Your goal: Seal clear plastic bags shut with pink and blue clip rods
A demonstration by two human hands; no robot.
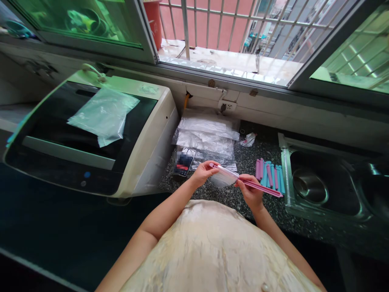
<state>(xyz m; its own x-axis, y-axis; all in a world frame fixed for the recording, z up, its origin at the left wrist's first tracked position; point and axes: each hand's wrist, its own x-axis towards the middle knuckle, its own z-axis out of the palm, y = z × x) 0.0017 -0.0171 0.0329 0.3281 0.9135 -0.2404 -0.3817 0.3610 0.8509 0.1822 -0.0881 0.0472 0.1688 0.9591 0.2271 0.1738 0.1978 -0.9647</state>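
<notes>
A long pink bag-sealing clip stretches at a slant between my two hands, over the front of the counter. My left hand pinches its left end, where the edge of a small clear plastic bag lies along the clip. Closed around the clip's middle is my right hand, with the pink right end sticking out past it. The bag hangs below the clip between the hands; whether its edge is inside the clip I cannot tell. More pink and blue clips lie in a row beside my right hand.
Flat clear plastic bags are stacked behind my hands, with a phone at their left. A crumpled wrapper lies near the wall. A metal sink borders the right; a washing machine bearing another bag stands left.
</notes>
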